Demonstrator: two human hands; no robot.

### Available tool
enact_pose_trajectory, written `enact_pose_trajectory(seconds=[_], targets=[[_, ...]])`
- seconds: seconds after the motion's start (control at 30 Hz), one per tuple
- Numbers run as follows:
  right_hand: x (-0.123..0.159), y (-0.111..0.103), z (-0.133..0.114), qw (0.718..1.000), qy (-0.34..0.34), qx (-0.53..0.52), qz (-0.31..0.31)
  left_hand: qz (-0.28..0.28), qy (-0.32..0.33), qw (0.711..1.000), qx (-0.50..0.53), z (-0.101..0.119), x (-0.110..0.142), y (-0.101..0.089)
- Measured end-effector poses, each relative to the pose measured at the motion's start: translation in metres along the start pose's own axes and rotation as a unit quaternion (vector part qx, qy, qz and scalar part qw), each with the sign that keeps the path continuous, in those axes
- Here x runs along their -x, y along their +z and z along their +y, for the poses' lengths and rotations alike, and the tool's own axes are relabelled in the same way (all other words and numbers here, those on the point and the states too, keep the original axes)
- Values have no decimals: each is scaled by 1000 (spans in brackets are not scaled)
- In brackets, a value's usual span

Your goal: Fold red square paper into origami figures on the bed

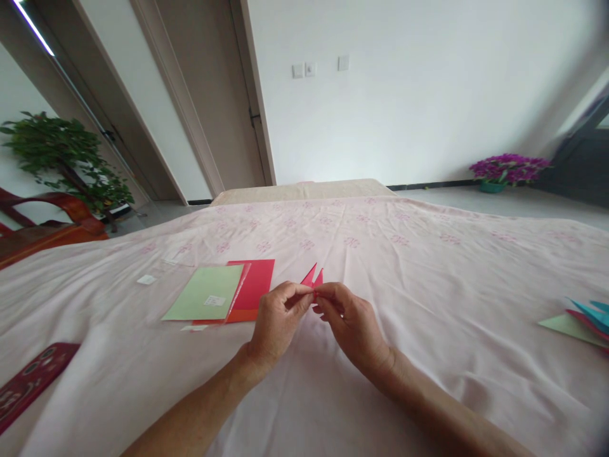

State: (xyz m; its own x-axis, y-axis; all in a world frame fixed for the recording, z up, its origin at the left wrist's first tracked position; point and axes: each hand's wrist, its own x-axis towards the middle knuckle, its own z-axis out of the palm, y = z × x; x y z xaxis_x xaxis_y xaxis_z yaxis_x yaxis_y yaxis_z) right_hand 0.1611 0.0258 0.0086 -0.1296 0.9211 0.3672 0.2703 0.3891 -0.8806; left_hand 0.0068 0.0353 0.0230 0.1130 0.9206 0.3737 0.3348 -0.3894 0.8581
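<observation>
A small folded piece of red paper [309, 275] is pinched between my two hands, above the middle of the cloth-covered table. Two pointed tips of it stick up past my fingers; its lower part is mostly hidden. My left hand [280, 315] is closed, thumb and forefinger gripping the paper from the left. From the right, my right hand [354, 322] pinches the same paper, its fingertips almost touching those of the left. Just left of my hands lie flat red sheets [259, 279] and a clear packet of light green paper [204, 289] overlapping them.
Folded blue, red and green paper pieces [583, 322] lie at the right edge. A red phone or phone case [35, 381] lies at the left. The pale pink flowered tablecloth [428, 285] has creases. A wooden chair [57, 222] stands beyond the table's left side.
</observation>
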Motion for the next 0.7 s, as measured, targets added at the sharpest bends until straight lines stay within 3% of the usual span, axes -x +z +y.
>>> enact_pose_trajectory(seconds=[0.43,0.7], targets=[[1,-1,-11,998,38,-48,12,7,65,995,-70,1,-1,-1],[-1,-2,-13,995,68,-65,15,52,133,977,-156,1,0,-2]])
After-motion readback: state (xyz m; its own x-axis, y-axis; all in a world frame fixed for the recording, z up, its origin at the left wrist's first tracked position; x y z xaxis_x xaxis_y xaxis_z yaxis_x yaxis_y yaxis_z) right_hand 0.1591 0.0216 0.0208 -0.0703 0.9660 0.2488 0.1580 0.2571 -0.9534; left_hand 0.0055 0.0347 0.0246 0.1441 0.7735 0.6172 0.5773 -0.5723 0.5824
